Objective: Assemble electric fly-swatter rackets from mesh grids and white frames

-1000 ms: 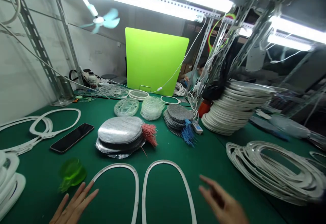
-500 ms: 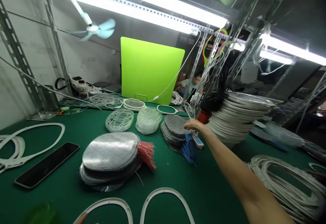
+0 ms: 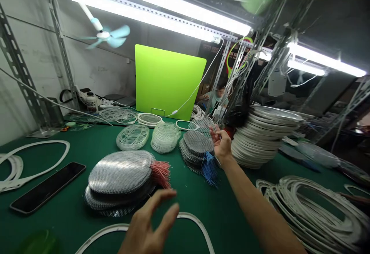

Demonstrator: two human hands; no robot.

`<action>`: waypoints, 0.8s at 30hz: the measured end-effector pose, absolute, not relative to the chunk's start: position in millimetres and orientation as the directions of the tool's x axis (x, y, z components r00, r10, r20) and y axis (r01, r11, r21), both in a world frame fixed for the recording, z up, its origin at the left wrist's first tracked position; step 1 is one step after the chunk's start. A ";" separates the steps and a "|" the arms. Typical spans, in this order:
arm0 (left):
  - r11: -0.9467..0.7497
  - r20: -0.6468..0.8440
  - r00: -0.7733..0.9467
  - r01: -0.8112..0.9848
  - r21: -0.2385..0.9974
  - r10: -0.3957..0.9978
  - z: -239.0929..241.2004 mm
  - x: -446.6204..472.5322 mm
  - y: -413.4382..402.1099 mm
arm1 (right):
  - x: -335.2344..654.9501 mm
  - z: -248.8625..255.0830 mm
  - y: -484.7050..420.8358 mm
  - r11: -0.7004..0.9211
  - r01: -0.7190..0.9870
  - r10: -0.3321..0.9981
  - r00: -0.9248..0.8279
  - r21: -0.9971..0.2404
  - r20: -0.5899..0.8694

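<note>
Far left: white frames [image 3: 54,141] lie overlapped on the green table [image 3: 231,215]; a dark phone [image 3: 47,187] lies just beside them, on the near side.

Left of centre: silver mesh stack [image 3: 121,173], red wires [image 3: 160,173] at its right end. On its near side, a left frame [image 3: 111,228] lies partly behind the left hand [image 3: 144,223]. That hand is blurred, thumb and fingers spread apart, nothing seen between them.

Centre: a right frame [image 3: 193,218] lies near, no mesh inside the part that shows. Farther off, two strand bundles [image 3: 165,137] sit side by side.

Right of centre: grey mesh stack [image 3: 196,142], blue wires [image 3: 210,169] at its near right. A single mesh disc [image 3: 205,126] is up beyond this stack, its right edge apparently pinched between thumb and fingers of the right hand [image 3: 221,142].

Far right: tall stack of white rings [image 3: 257,142]; loose pile of white loops [image 3: 295,207] nearer.

Progress (judgement): early stage. One disc picked off; both near frames look unfilled, both mesh stacks remain well supplied. Most of the work appears left. Whether any frame is finished: cannot tell.
</note>
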State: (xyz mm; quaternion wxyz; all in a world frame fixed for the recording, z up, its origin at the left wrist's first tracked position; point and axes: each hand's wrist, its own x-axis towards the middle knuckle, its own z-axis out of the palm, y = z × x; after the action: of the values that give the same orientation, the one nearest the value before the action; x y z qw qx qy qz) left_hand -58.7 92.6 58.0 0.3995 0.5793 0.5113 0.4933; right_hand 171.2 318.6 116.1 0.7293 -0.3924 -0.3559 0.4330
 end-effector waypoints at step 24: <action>0.271 -0.252 0.144 -0.131 0.954 0.957 55.5 11.4 280.3 | 177.6 88.7 393.2 0.093 -0.474 0.902 0.412 -0.875 -0.127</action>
State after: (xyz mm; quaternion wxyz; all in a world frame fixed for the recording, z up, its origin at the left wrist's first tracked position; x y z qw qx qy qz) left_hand 11.4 280.3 55.5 0.6286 0.4208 0.4904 0.4328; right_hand 177.6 393.2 88.7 0.7020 -0.4617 -0.2317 0.4902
